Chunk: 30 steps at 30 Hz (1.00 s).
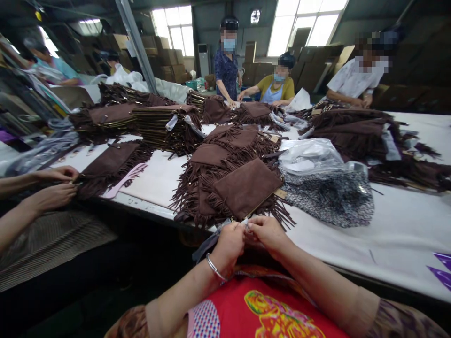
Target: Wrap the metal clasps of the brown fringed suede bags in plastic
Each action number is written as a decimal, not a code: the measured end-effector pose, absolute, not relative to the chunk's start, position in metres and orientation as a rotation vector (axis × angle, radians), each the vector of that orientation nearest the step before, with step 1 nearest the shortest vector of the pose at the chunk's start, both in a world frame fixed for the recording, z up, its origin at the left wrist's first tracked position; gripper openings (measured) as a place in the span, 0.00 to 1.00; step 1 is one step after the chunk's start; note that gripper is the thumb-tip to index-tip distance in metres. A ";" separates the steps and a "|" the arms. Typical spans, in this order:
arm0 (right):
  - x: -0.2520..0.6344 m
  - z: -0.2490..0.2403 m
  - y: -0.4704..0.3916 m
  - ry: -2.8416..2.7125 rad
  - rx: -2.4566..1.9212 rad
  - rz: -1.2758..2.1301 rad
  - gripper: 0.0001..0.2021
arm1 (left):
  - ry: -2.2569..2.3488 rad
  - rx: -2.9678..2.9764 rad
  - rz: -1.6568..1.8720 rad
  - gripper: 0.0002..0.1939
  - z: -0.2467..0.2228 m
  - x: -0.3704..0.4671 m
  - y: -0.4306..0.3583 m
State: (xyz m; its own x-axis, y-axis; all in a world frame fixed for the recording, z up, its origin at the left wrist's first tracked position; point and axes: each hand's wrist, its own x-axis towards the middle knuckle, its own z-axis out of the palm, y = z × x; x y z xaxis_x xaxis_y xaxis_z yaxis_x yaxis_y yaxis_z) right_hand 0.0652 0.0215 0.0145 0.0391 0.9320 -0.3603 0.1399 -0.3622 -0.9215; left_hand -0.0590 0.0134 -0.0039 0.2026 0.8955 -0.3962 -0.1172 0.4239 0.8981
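Observation:
My left hand [229,244], with a silver bangle at the wrist, is closed at the table's edge. My right hand [269,233] meets it, thumb and fingers pinched. Both fingertips grip a small whitish piece of wrapping [245,221], just below the zipper edge of a brown fringed pouch [248,183]. What lies inside the wrapping is hidden. A greyish strip [207,244] hangs beside my left hand. The pouch rests on a pile of similar fringed pouches [207,157] and carries a small tan tag [281,193].
A clear plastic bag [310,152] and a black-and-white knitted cloth [331,199] lie right of the pile. A co-worker's hands [58,188] hold another pouch [109,162] at left, near a pink comb [128,178]. More stacked pouches [165,126] and co-workers are across the white table [324,239].

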 end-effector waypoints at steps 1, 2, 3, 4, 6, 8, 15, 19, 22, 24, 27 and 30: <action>0.065 0.015 0.021 -1.105 -1.589 1.405 0.07 | 1.066 0.716 0.821 0.15 -0.004 -0.058 0.012; 0.065 0.016 0.020 -1.099 -1.583 1.412 0.06 | 0.999 0.603 0.808 0.14 -0.004 -0.058 0.010; 0.065 0.016 0.019 -1.095 -1.581 1.416 0.06 | 0.937 0.515 0.800 0.14 -0.004 -0.058 0.009; 0.065 0.017 0.019 -1.091 -1.582 1.415 0.06 | 0.870 0.427 0.794 0.13 -0.005 -0.059 0.008; 0.066 0.016 0.019 -1.090 -1.575 1.419 0.05 | 0.733 0.224 0.760 0.12 -0.006 -0.061 0.006; 0.067 0.016 0.018 -1.108 -1.551 1.426 0.06 | 0.628 0.086 0.713 0.12 -0.007 -0.064 0.006; 0.064 0.009 0.016 -1.162 -1.562 1.379 0.08 | 0.431 -0.039 0.689 0.12 -0.011 -0.065 0.002; 0.073 0.001 0.020 -1.363 -1.661 1.181 0.08 | 0.475 -0.005 0.705 0.13 -0.010 -0.061 0.001; 0.084 -0.001 0.020 -1.440 -1.761 0.992 0.08 | 0.621 0.127 0.783 0.14 -0.011 -0.057 -0.003; 0.087 0.001 0.016 -1.417 -1.752 1.051 0.11 | 0.743 0.283 0.869 0.15 -0.012 -0.052 -0.007; 0.083 0.004 0.010 -1.252 -1.624 1.409 0.17 | 0.905 0.497 0.916 0.18 -0.014 -0.045 -0.013; 0.076 0.005 0.008 -0.951 -1.482 1.659 0.19 | 0.979 0.584 0.912 0.20 -0.014 -0.040 -0.015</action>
